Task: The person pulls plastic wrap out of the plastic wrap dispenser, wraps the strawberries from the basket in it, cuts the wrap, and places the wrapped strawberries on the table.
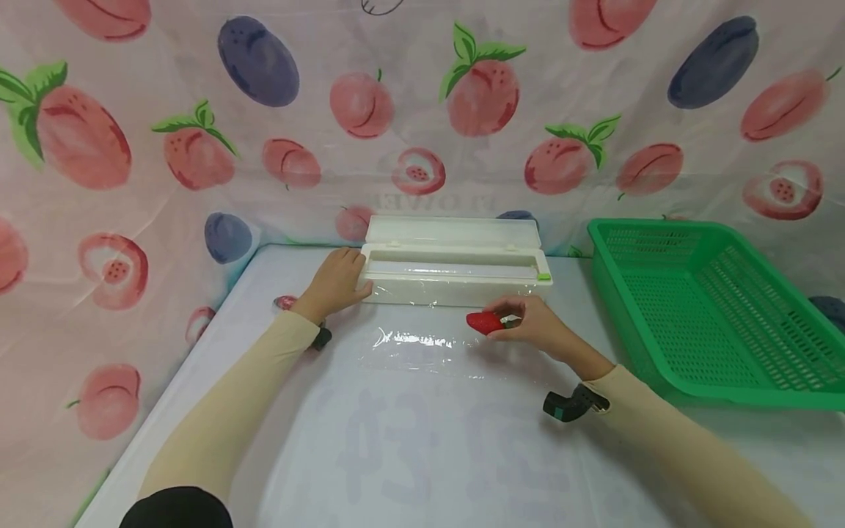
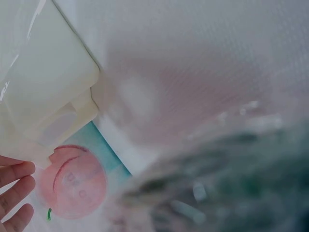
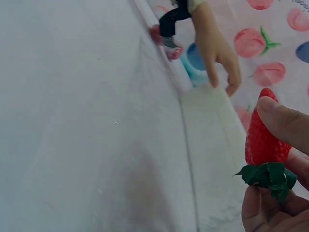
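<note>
A white cling film dispenser box (image 1: 455,293) with its lid (image 1: 452,233) raised sits at the back of the table. Inside lies a roll (image 1: 452,268), and a small green piece (image 1: 543,277) shows at the right end. Clear film (image 1: 416,348) spreads from the box over the tabletop. My left hand (image 1: 335,282) holds the box's left end between thumb and fingers. Above the film, my right hand (image 1: 531,323) pinches a red strawberry (image 3: 263,137) with green leaves, its tip pointing left in the head view. Beside my left wrist lies a reddish, shiny item (image 1: 285,301), partly hidden.
A green perforated basket (image 1: 673,374) stands on the right, near my right forearm. Behind the table hangs a fruit-print cloth (image 1: 422,110). A blurred, shiny green thing (image 2: 231,183) fills the lower right of the left wrist view.
</note>
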The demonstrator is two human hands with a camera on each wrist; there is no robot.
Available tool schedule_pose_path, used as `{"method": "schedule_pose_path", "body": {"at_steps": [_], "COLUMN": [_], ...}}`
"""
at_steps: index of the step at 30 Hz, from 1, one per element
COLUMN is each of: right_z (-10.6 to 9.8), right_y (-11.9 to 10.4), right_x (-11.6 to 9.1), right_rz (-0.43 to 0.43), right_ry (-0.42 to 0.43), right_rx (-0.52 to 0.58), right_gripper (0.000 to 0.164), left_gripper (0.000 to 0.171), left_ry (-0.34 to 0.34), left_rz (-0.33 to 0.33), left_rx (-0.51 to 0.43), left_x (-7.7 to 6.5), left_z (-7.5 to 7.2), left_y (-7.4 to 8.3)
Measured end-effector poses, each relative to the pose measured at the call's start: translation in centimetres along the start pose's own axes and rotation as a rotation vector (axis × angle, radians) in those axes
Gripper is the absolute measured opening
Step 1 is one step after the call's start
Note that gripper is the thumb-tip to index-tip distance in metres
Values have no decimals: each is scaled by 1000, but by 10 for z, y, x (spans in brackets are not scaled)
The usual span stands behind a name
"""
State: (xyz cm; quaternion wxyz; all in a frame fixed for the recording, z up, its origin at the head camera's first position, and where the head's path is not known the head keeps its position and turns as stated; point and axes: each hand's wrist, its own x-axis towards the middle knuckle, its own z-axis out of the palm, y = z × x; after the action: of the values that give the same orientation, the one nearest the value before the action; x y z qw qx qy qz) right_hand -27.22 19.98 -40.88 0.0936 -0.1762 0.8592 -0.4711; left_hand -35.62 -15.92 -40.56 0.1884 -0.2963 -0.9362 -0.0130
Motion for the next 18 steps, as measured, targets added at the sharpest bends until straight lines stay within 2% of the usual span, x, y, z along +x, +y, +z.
{"method": "schedule_pose_path", "body": {"at_steps": [8,12,18], "right_z": [29,38,49], "right_y": [5,8,8], "right_x": [8,10,13], "right_rz": [-15,-13,17], "right_ry": [10,8,0], "right_rx": [-23,-11,-61], "right_gripper": [43,43,43], "left_gripper": [40,41,41], "left_ry": [1,-12,-9], "left_rz": [2,-5,-5], "left_rx": [-7,-4,-3], "left_x": [0,0,0], "left_z": [1,1,2], "left_y": [-1,-1,-1]}}
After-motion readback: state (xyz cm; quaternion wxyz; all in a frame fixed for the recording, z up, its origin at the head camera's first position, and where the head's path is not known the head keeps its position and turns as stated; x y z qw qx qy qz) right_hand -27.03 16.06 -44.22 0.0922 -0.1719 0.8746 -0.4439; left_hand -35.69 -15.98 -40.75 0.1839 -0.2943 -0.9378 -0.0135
